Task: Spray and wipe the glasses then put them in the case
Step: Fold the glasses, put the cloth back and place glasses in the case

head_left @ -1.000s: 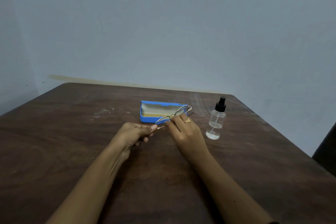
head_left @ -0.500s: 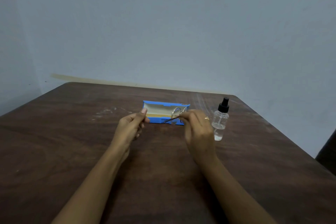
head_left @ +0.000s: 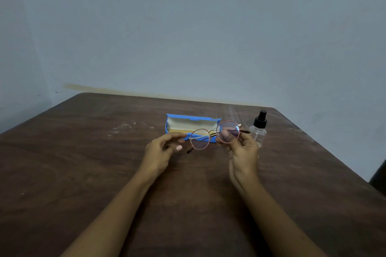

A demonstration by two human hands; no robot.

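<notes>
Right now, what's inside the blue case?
Pale lining shows in the case, with a yellowish strip along its bottom. The glasses, held in front by the right hand, hide its right part.

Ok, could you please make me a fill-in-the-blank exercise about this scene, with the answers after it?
1. The glasses are pinched at one lens by the ___ hand.
2. The case behind them is ___ in colour.
3. Its lid is ___, not closed.
4. The spray bottle has a ___ cap.
Answers: right; blue; open; black.
</notes>
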